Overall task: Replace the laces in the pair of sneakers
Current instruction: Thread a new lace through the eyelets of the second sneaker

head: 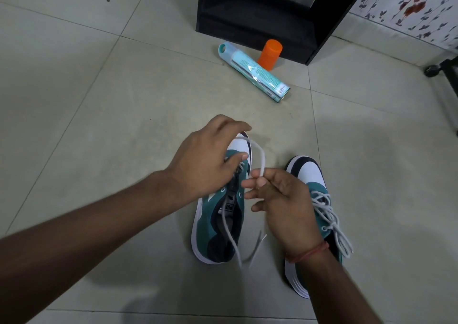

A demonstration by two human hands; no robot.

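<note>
Nearest, two bare forearms reached in from the near edge over a tiled floor (104, 95), the one on the right wearing a thin reddish thread at the wrist. The right hand (280, 199) had thumb and fingertips pinched on a white lace (260, 157), which looped up from it and over toward the toe of the left sneaker (218, 222). Another run of that lace trailed back along the shoe's open throat, its tips blurred near the heel. The left hand (205, 160) hovered over the forward eyelets with fingers bent; it seemed to touch or pinch the lace there, but its own back hid the contact, so I cannot tell its grip. Just to the right stood the right sneaker (314, 212), partly behind the right wrist, with a loose tangle of white lacing on top.

By my reading, the step in hand was working the lace through the left sneaker's front eyelets; whether it was going in or coming out could not be judged. The next move likely calls for steadying the eyelet with the left hand while the right feeds or draws the tip cleanly.

Farther off lay a teal spray can (255, 72) on its side, with an orange cap (269, 54) standing just behind it. Beyond stood a black cabinet (260, 19), cut off by the far edge.
</note>
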